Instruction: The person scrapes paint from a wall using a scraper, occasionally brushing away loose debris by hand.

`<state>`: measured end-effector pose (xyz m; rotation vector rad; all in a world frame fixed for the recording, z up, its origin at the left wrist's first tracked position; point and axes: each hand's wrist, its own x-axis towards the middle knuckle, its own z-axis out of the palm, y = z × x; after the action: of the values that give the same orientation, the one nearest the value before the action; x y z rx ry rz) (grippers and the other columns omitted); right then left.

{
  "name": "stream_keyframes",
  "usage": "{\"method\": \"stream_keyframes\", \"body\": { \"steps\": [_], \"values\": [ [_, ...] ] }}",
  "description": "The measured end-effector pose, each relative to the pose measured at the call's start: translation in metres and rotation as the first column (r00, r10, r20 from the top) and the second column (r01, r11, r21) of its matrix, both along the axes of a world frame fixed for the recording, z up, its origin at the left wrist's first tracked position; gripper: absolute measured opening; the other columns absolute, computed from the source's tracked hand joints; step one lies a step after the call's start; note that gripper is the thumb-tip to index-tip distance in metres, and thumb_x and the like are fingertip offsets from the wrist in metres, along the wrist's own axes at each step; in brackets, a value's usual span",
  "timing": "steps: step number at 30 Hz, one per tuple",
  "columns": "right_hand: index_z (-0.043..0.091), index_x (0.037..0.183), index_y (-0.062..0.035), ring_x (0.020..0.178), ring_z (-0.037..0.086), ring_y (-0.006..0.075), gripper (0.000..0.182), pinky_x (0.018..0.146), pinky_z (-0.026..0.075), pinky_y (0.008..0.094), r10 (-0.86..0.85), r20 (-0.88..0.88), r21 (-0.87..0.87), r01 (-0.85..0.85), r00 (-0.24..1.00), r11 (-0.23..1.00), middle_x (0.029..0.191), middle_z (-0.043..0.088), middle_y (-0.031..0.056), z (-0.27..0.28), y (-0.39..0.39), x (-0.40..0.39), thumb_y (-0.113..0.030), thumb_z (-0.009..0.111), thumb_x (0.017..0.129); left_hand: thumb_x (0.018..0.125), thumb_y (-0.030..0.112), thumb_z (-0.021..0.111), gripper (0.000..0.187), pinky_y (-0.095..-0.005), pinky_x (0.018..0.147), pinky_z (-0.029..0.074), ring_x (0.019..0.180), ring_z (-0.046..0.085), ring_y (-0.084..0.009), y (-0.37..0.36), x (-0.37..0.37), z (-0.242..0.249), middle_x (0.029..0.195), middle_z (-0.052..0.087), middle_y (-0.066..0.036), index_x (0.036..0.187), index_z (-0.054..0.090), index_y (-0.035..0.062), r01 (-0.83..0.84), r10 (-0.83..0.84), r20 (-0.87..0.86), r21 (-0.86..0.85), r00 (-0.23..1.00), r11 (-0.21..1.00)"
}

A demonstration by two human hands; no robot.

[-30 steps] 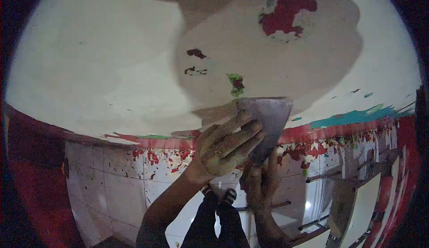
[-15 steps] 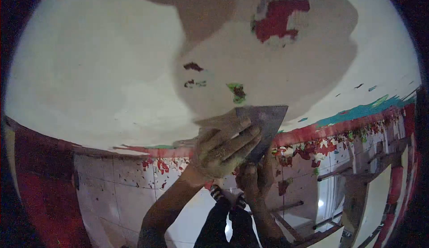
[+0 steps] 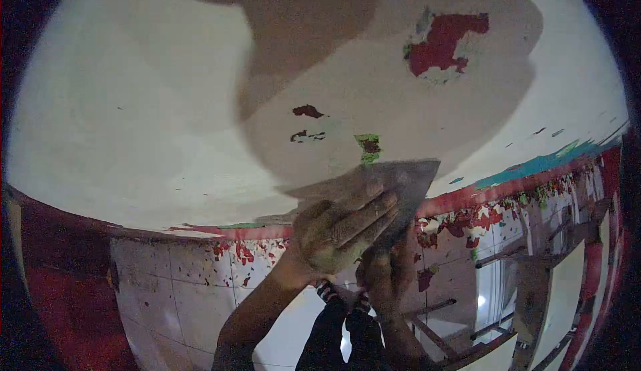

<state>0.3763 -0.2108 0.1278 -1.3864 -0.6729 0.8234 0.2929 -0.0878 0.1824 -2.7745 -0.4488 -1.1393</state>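
A scraper with a flat, dark metal blade [image 3: 422, 178] rests against the white wall [image 3: 153, 124]. My left hand [image 3: 344, 231] lies over the blade, its fingers stretched along the face and its thumb hidden. Lower down, my right hand [image 3: 387, 271] is closed around the scraper's lower end; the handle itself is covered. Just above the blade's top edge is a small green and dark bare patch [image 3: 368, 148]. Two small dark chips [image 3: 308, 111] show to its upper left, and a larger red patch [image 3: 441, 44] lies higher on the right.
Red and green paint flakes [image 3: 244, 253] litter the tiled floor [image 3: 150, 304] along the wall's foot. A red and teal band [image 3: 527, 172] runs low on the wall. Furniture with legs and pale panels [image 3: 564, 291] stands at right. My feet [image 3: 327, 292] are below my hands.
The view has shifted, so the wall patches sit further right and lower. The blade's top edge has moved up closer to the green patch. Both hands keep their hold.
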Motion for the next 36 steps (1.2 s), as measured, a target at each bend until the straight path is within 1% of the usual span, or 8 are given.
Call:
{"method": "stream_keyframes", "body": {
  "steps": [11,14,17,21,26,29,32,36],
  "values": [
    [0.019,0.138,0.0029,0.070,0.057,0.0132,0.068,0.061,0.046,0.0269,-0.013,0.108,0.125,-0.001,0.994,0.992,0.096,0.060,0.0125,0.014,0.004,0.001,-0.035,0.048,0.089,0.062,0.016,0.070,0.033,-0.0311,0.079,0.052,0.104,0.056,-0.0185,-0.004,0.000,-0.009,0.111,0.060,0.004,0.095,0.069,0.0200,-0.021,0.026,0.080,-0.057,0.996,0.998],
    [0.017,0.139,0.0020,0.068,0.057,0.0129,0.070,0.059,0.046,0.0264,0.038,0.080,-0.001,-0.038,0.996,0.999,0.092,0.061,0.0115,0.020,0.008,0.007,-0.037,0.047,0.089,0.062,0.014,0.070,0.033,-0.0324,0.079,0.052,0.104,0.057,-0.0192,0.008,-0.001,0.017,0.109,0.060,0.004,0.095,0.068,0.0198,0.011,-0.011,0.005,-0.002,1.000,1.000],
    [0.017,0.138,0.0010,0.060,0.049,0.0066,0.063,0.047,0.040,0.0205,0.003,0.112,0.137,-0.018,0.994,0.990,0.087,0.055,0.0062,0.013,0.005,-0.001,-0.028,0.045,0.090,0.062,0.013,0.069,0.034,-0.0327,0.079,0.052,0.104,0.056,-0.0185,-0.005,-0.003,0.002,0.108,0.061,0.004,0.095,0.068,0.0193,-0.021,0.024,0.023,-0.113,0.999,0.993],
    [0.019,0.138,-0.0003,0.055,0.047,0.0061,0.065,0.045,0.039,0.0205,-0.002,0.080,0.064,-0.003,0.997,0.998,0.085,0.056,0.0056,0.006,0.005,0.000,-0.030,0.048,0.088,0.063,0.012,0.068,0.033,-0.0327,0.079,0.051,0.105,0.056,-0.0180,0.002,-0.004,0.013,0.109,0.061,0.004,0.096,0.067,0.0193,-0.014,0.013,-0.017,-0.053,1.000,0.998],
    [0.019,0.138,0.0008,0.053,0.047,0.0072,0.066,0.045,0.039,0.0218,-0.069,0.032,0.179,0.062,0.997,0.982,0.082,0.056,0.0060,-0.003,0.006,-0.011,-0.031,0.049,0.088,0.063,0.011,0.069,0.033,-0.0312,0.082,0.050,0.106,0.056,-0.0169,-0.002,-0.007,0.018,0.111,0.060,0.003,0.095,0.067,0.0192,-0.054,0.046,-0.148,-0.052,0.988,0.997],
    [0.018,0.137,0.0035,0.064,0.054,0.0123,0.062,0.056,0.046,0.0274,0.006,-0.041,0.113,-0.001,0.999,0.994,0.084,0.058,0.0094,0.014,0.004,-0.013,-0.029,0.044,0.092,0.065,0.013,0.064,0.031,-0.0288,0.080,0.050,0.107,0.056,-0.0163,0.009,-0.003,0.016,0.112,0.060,0.001,0.096,0.067,0.0152,0.054,-0.052,0.039,-0.056,0.998,0.997],
    [0.017,0.139,0.0009,0.053,0.048,0.0079,0.069,0.045,0.040,0.0218,-0.050,-0.139,0.118,0.067,0.989,0.991,0.078,0.056,0.0053,0.020,0.006,-0.026,-0.033,0.049,0.089,0.064,0.010,0.065,0.031,-0.0289,0.079,0.051,0.105,0.057,-0.0166,0.005,-0.006,0.003,0.110,0.061,0.001,0.095,0.067,0.0146,0.079,-0.057,0.135,-0.158,0.989,0.984],
    [0.013,0.140,-0.0004,0.052,0.045,0.0065,0.067,0.046,0.040,0.0219,-0.046,-0.166,0.103,0.064,0.985,0.993,0.068,0.051,0.0014,0.027,0.013,-0.030,-0.033,0.046,0.091,0.062,0.008,0.070,0.029,-0.0302,0.083,0.050,0.104,0.057,-0.0163,0.010,-0.015,0.028,0.108,0.062,0.002,0.089,0.069,0.0182,0.055,-0.059,-0.124,-0.037,0.991,0.998]
  ]
}}
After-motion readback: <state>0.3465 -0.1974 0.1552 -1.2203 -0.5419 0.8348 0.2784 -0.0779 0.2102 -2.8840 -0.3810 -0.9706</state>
